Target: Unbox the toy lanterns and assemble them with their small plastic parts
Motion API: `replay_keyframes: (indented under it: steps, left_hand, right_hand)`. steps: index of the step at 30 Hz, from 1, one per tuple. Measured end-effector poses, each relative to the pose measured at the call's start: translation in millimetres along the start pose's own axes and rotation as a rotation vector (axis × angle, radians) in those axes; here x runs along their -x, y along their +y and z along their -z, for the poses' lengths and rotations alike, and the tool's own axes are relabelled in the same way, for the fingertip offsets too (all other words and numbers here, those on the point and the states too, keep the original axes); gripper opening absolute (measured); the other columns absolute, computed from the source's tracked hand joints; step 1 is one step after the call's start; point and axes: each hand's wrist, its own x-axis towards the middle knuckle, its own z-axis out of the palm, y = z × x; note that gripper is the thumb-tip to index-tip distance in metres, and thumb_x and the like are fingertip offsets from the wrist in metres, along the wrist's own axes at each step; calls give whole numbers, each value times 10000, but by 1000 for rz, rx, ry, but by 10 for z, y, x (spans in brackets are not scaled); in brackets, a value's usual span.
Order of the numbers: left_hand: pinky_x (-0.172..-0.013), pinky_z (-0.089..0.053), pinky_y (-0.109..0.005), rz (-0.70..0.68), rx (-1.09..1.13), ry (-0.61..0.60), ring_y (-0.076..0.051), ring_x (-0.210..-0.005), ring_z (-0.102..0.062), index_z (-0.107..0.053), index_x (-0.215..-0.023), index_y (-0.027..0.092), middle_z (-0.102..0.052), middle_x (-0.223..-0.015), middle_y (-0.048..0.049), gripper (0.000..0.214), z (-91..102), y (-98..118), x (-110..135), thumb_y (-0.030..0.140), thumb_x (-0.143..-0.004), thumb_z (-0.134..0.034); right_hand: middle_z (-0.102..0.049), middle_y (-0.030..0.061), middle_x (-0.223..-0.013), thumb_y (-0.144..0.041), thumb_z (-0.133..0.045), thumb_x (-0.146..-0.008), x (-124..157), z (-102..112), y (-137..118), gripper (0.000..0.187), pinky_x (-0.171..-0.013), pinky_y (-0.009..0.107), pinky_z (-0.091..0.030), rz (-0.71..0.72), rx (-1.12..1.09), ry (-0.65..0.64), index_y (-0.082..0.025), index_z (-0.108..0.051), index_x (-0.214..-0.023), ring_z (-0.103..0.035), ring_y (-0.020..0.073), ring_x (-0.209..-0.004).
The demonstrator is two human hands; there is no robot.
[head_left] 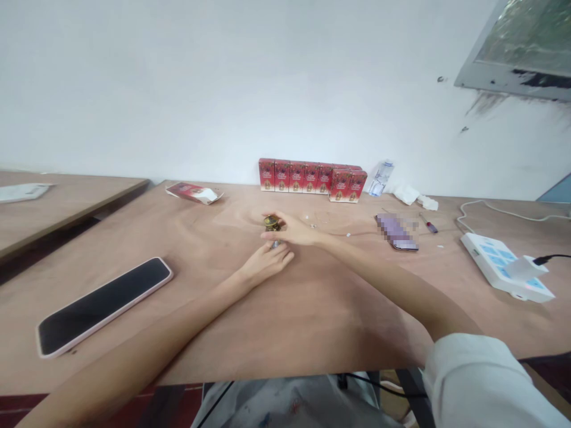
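The left hand (266, 260), the nearer of the two, is curled with its fingers bent beneath the right hand (300, 230); a small silvery piece (275, 244) shows at its fingertips, though whether it grips that piece cannot be told. The right hand holds a small, rounded, dark-gold metallic ornament (271, 223) between thumb and fingers, above the middle of the reddish-brown wooden table (223, 333). Toward the near left lies a long black-screened phone in a pale pink case (104, 304). On the near right sits a white rectangular power strip with blue socket panels (488, 252), a white plug block (523, 268) and a black cord on it. Beyond the right forearm rests a flat purple rectangular object (397, 233), partly pixelated, with a slim dark-handled screwdriver (430, 226) to its right. Farther back, an opened red-and-white cardboard box (191, 192) lies at left. Near the pale wall (178, 83), upright red printed cardboard boxes (297, 176) stand in a row, two more in front at its right end, beside a clear plastic bottle with a blue-and-white label (381, 178) and crumpled white tissues (407, 195)
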Motion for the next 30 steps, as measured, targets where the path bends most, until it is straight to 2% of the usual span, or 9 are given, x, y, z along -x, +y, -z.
replay_keyframes:
  steps: [3,5,9,13,18,22,26,28,30]
  left_hand:
    - [-970,-369,-352,-33,73,-62,-165,-1035,-591,-568,-1048,170,-674,-1030,-72,304,3,2,2,42,-900,-336]
    - [-1020,-334,-349,-66,102,-32,-163,-1137,-539,-530,-1159,177,-622,-1179,-72,356,-4,5,13,38,-903,-325]
    - [-1008,-336,-349,-93,165,50,-186,-1143,-533,-560,-1129,158,-613,-1207,-67,305,-36,19,55,84,-923,-348]
    - [-916,-381,-330,26,298,-52,-188,-1088,-551,-583,-1089,169,-619,-1187,-60,255,-64,17,98,144,-928,-387]
    - [-861,-400,-297,207,539,-216,-161,-1027,-564,-581,-1082,183,-634,-1132,-40,253,-93,-1,106,119,-898,-419]
    - [-878,-400,-310,258,638,-254,-176,-1012,-558,-593,-1038,175,-634,-1092,-37,223,-91,-2,81,126,-858,-471]
    - [-835,-408,-315,258,641,-285,-187,-1004,-550,-589,-1030,167,-627,-1077,-53,215,-52,2,70,139,-859,-462]
    - [-807,-410,-313,258,626,-300,-187,-1001,-546,-585,-1033,168,-625,-1063,-60,213,-36,8,67,148,-867,-452]
    - [-790,-412,-316,260,605,-316,-188,-983,-543,-582,-1028,170,-623,-1037,-63,205,-29,19,60,158,-871,-451]
  right_hand:
    - [-625,31,-1015,-244,-692,-695,-146,-111,-26,382,-863,297,-463,-17,127,89,-195,-567,-1053,-588,162,-953]
    - [-633,25,-977,-207,-669,-705,-292,-87,28,299,-866,309,-459,-27,192,153,-186,-580,-990,-592,167,-939]
    - [-624,23,-1017,-167,-619,-750,-646,30,182,303,-892,302,-436,-7,220,239,-189,-562,-1047,-573,159,-971]
    - [-619,25,-1056,-187,-594,-784,-910,83,287,310,-897,303,-432,12,214,188,-193,-551,-1091,-561,160,-989]
    - [-538,114,-1266,-359,-550,-841,-1113,299,289,414,-984,317,-383,29,217,149,-130,-492,-1181,-517,187,-1143]
    - [-513,118,-1315,-371,-431,-904,-1429,586,195,439,-1047,380,-324,70,501,318,-132,-420,-1272,-450,224,-1239]
    - [-485,138,-1350,-160,-428,-849,-1850,673,143,519,-1017,437,-366,11,872,256,-111,-320,-1354,-480,272,-1209]
    - [-406,164,-1411,-120,-433,-816,-2036,667,156,603,-1007,434,-379,-34,930,251,-87,-256,-1392,-483,287,-1206]
    - [-428,226,-1376,-131,-500,-781,-2176,672,188,702,-971,436,-409,-90,935,253,-32,-201,-1409,-515,312,-1162]
